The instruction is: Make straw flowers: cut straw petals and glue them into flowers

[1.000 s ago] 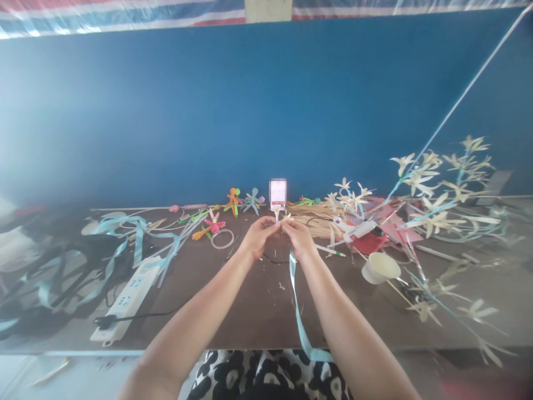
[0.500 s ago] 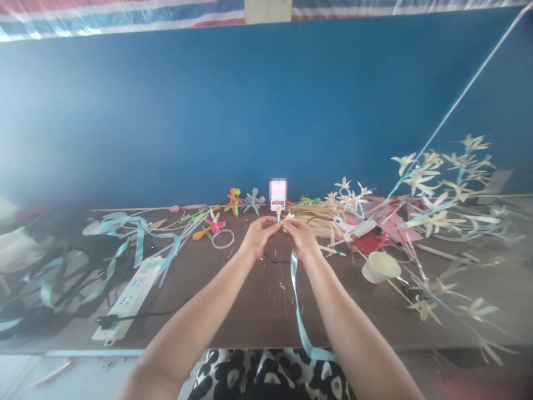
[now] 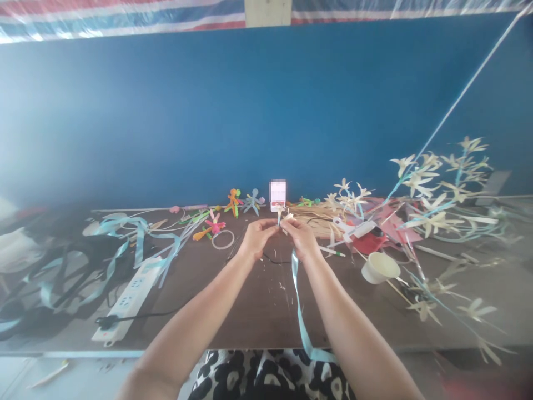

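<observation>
Near the back of the brown table, my left hand (image 3: pixel 259 238) and my right hand (image 3: pixel 300 236) meet, fingertips almost touching. Between them is a small cream artificial flower (image 3: pixel 279 211), its short stem pinched by my left thumb and finger. My right fingers are closed on a second cream flower (image 3: pixel 288 216) beside it, partly hidden by the fingertips. A light blue ribbon (image 3: pixel 300 311) hangs from under my right hand down to my lap. Just behind the flowers stands a phone (image 3: pixel 278 194) with a lit screen.
Left lie a white power strip (image 3: pixel 131 297) with a black plug and loose blue ribbon (image 3: pixel 139 239). Colourful pipe-cleaner figures (image 3: pixel 233 203) stand at the back. On the right are a paper cup (image 3: pixel 380 268), red scraps (image 3: pixel 368 243) and tall flower sprays (image 3: pixel 433 178).
Both hands stay in nearly the same place, fingers still pinched. The flowers between them have shifted very slightly.
</observation>
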Demonstrator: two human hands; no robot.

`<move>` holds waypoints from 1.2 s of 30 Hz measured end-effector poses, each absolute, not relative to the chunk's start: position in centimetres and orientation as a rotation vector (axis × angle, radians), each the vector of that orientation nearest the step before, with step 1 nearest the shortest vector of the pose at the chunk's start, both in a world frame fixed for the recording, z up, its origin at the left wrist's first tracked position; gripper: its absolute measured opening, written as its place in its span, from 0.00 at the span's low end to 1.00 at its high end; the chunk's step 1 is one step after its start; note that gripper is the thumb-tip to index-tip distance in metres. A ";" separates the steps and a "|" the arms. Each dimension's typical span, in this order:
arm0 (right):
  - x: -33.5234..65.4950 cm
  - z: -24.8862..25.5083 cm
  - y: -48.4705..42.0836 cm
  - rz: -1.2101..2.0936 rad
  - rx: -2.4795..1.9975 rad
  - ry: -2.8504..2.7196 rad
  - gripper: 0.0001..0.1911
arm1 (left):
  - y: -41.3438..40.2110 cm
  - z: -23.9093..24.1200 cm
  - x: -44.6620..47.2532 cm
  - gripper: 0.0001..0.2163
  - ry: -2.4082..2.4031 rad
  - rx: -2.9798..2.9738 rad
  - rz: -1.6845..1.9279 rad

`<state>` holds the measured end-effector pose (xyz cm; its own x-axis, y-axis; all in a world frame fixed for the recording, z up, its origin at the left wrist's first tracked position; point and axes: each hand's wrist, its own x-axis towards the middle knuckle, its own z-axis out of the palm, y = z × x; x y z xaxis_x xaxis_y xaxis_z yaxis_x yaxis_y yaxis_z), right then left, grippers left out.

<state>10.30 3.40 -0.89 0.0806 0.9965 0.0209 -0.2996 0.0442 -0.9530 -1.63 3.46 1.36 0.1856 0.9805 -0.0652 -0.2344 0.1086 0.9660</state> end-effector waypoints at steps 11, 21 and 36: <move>10.5 -0.1 2.7 1.228 -1.063 -1.079 0.13 | 3.8 0.8 -1.7 0.11 1.043 1.092 1.201; 11.0 1.4 0.9 0.911 -1.241 -1.441 0.09 | 4.4 0.3 -1.5 0.10 1.125 1.172 1.304; 13.2 7.5 0.4 -0.072 -1.408 -2.251 0.15 | 3.8 1.6 -1.3 0.07 1.180 1.266 1.258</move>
<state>13.19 0.38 7.52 -0.3546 0.8341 0.4226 0.8592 0.4689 -0.2045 -1.32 3.78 1.63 0.0002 0.9975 0.0705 0.0064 -0.0705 0.9975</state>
